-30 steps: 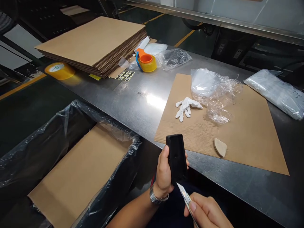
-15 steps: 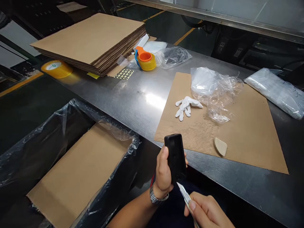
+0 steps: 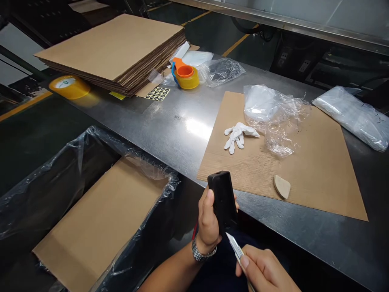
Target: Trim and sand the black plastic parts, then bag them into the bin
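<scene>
My left hand [image 3: 209,221] is wrapped round a black, hollow rectangular case [image 3: 223,198], held upright and slightly tilted at the table's front edge. A metal-band watch is on that wrist. My right hand [image 3: 263,267] grips a utility knife [image 3: 235,247] with its blade out. The blade tip points up toward the lower end of the case; whether it touches I cannot tell. Just beyond, a tan wedge-shaped block [image 3: 282,186] lies on a flat cardboard sheet [image 3: 322,170], with a white glove [image 3: 238,136] farther back.
Crumpled clear plastic [image 3: 273,109] lies on the cardboard, and bagged plastic [image 3: 352,115] at the right. A cardboard stack [image 3: 112,48], tape dispenser [image 3: 185,75], tape roll [image 3: 69,87] and sticker sheet [image 3: 157,93] are at the back left. A plastic-lined bin [image 3: 82,152] holding cardboard stands left.
The black case has tilted a little to the left in my left hand. My right hand and the knife stay almost where they were.
</scene>
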Demonstrator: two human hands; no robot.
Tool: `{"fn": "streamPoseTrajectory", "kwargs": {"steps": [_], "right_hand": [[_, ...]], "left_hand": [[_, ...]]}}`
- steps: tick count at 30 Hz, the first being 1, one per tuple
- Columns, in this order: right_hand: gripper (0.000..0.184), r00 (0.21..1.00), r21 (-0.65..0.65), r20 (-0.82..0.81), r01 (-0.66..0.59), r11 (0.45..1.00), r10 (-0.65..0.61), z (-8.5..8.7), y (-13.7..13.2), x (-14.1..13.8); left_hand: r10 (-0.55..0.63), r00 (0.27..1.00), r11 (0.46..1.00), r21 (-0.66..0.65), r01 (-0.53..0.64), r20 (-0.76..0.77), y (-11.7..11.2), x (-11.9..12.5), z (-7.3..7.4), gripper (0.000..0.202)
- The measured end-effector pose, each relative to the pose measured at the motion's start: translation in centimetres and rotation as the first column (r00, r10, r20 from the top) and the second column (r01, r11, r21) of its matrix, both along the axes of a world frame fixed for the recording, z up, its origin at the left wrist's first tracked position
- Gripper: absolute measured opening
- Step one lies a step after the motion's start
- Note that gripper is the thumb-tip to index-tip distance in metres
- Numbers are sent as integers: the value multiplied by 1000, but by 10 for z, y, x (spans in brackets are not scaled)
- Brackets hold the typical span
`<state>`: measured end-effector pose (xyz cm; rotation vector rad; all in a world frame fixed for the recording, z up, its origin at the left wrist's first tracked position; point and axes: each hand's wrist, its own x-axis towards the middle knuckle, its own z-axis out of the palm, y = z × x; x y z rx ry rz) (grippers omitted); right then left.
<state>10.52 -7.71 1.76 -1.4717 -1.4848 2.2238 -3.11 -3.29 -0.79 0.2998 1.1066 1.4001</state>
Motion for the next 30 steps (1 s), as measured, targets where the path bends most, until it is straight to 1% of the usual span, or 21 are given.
{"fn": "streamPoseTrajectory", "kwargs": {"steps": [5,13,19,26,27,28,29,30], "right_hand": [[48,1000,16,-21,3,1000,-3,0,1,0],[49,1000,20,-27,6,1000,-5,-3,0,0],[50,999,7,-34,7,1000,-7,-2,0,-1],[51,999,-15,-51,15,1000,-16,-2,2,-3],[50,999,-7,-49,12,1000,-12,-2,1,-2],[49,1000,27,-28,8,1000,-7,-2,0,-1],[46,1000,99,14,0,995,-2,-3,-2,0],[42,997,212,73,-15,977,0,-3,-4,2]], "left_hand": [[11,1000,1000,5,-11,4,-1,0,0,40],[12,1000,999,49,-11,-6,0,1,-2,39],[61,998,996,65,-61,-9,1,1,-4,42],[161,986,985,63,-164,40,-1,4,-4,45],[173,983,983,53,-176,68,-1,4,-4,47],[182,978,982,41,-187,104,-1,4,-5,49],[189,972,980,29,-195,142,0,4,-5,50],[196,965,979,18,-202,176,1,3,-5,52]]}}
